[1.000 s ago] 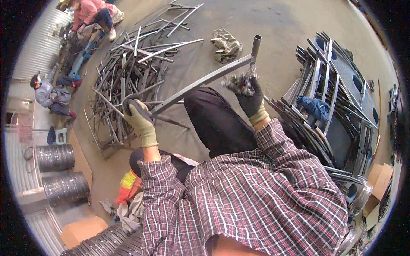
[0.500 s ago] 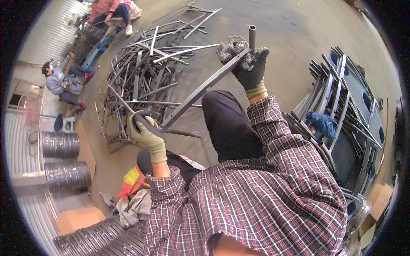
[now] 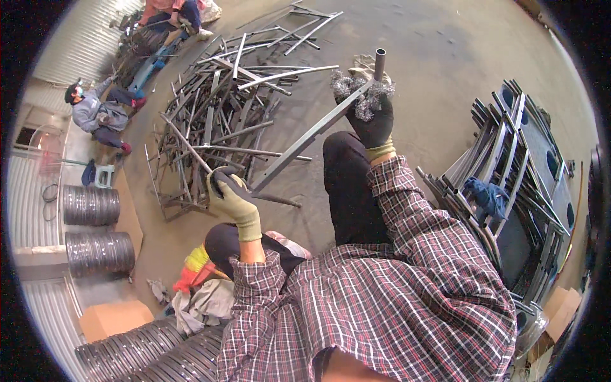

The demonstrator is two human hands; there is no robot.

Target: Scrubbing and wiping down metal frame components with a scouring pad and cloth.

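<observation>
Both my hands wear pale gloves with dark palms. My left hand is closed round the near end of a metal frame piece, a flat grey bar with a short round tube upright at its far end. Beside that tube, my right hand grips a tangle of silvery steel wool, pressed about the bar. Some of the wool sticks out on both sides of the bar, and the right fingers are partly hidden behind it. The bar slopes up from left to right in front of my knee.
A heap of loose metal frame pieces lies ahead on the left. To the right are stacked frames with a blue cloth. Black coil-like bundles stand at left. Two people sit at far left; orange and grey cloths lie beside me.
The whole view has shifted slightly, moving the scene right and down. My right hand and the steel wool sit a little lower against the bar; both hands keep their hold.
</observation>
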